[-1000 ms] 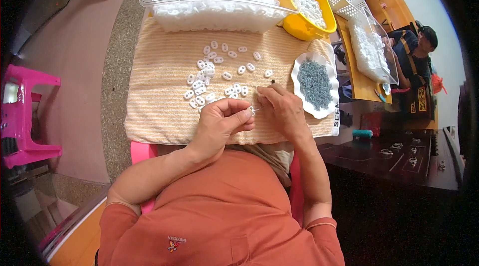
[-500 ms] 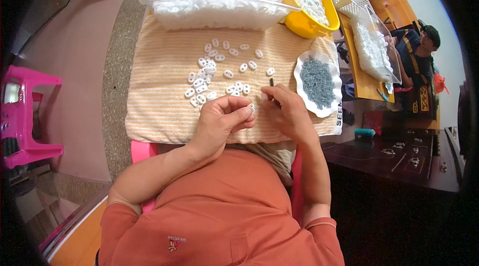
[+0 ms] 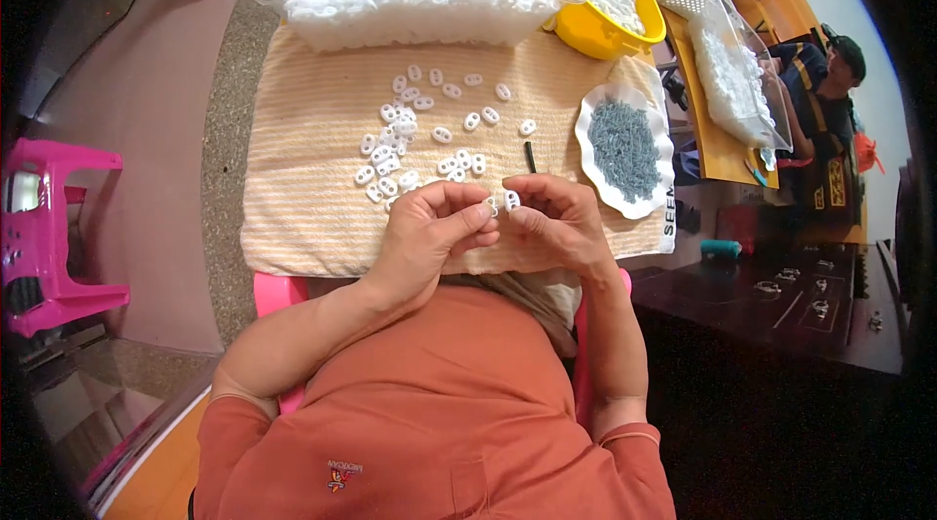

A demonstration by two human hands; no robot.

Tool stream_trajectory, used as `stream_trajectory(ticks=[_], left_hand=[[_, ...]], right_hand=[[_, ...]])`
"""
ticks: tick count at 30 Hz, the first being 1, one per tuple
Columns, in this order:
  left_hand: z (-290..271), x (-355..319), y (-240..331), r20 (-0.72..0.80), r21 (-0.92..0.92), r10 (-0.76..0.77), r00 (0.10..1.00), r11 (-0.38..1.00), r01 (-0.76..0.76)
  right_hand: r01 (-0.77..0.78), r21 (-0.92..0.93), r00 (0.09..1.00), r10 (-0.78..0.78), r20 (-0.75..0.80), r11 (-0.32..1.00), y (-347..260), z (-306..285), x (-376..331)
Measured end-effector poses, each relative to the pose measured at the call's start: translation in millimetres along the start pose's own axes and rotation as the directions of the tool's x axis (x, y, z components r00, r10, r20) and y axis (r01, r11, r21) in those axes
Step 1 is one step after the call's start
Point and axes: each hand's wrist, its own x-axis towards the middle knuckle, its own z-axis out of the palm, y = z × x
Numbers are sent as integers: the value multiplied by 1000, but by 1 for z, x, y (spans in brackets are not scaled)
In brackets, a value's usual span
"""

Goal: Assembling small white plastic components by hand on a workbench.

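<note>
My left hand (image 3: 439, 225) pinches a small white piece (image 3: 493, 204) between thumb and fingers; most of it is hidden. Close beside it, my right hand (image 3: 562, 220) is closed on a white oval piece with two dark holes (image 3: 512, 199), held upright between thumb and forefinger. The two pieces are near each other, and I cannot tell whether they touch. A thin black stick (image 3: 530, 157) shows just beyond my right fingers. Several similar white two-hole pieces (image 3: 442, 135) lie scattered on the striped towel (image 3: 312, 179) ahead of my hands.
A white scalloped dish (image 3: 592, 174) of small grey-blue pieces stands right. At the back are a clear bin (image 3: 420, 18) heaped with white pieces and a yellow basin (image 3: 586, 37). A pink stool (image 3: 63, 227) stands left; another person (image 3: 825, 110) sits far right.
My right hand has come in toward my left and turned, so the white oval piece now shows in its fingers. More of the black stick is visible. The view has shifted slightly.
</note>
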Motion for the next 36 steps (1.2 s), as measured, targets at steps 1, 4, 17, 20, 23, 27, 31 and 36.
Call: stream_trajectory(ticks=[1, 4, 17, 20, 23, 27, 31, 36], left_hand=[[-1, 0, 0, 2, 3, -4, 1000, 1000, 4], [-2, 1, -1, 9, 4, -6, 1000, 1000, 6], [-1, 0, -1, 4, 20, -11, 1000, 1000, 11], [-1, 0, -1, -6, 26, -15, 1000, 1000, 15], [-1, 0, -1, -4, 26, -16, 1000, 1000, 16], [0, 0, -1, -5, 32, -20, 1000, 999, 20], [-1, 0, -1, -6, 30, -21, 1000, 999, 21], [0, 0, 0, -3, 27, -26, 1000, 999, 26]], right_hand=[[-15, 57, 1000, 16, -2, 998, -2, 2, 0], [-26, 112, 1000, 26, -3, 993, 0, 3, 0], [5, 193, 1000, 0, -21, 981, 4, 5, -2], [-13, 125, 999, 18, -35, 992, 3, 4, -2], [-4, 162, 999, 10, -35, 987, 3, 4, -2], [11, 166, 1000, -6, -26, 986, 6, 1, -2], [13, 185, 1000, -10, -18, 983, 4, 3, -1], [23, 186, 1000, -21, -14, 982, 4, 3, -1]])
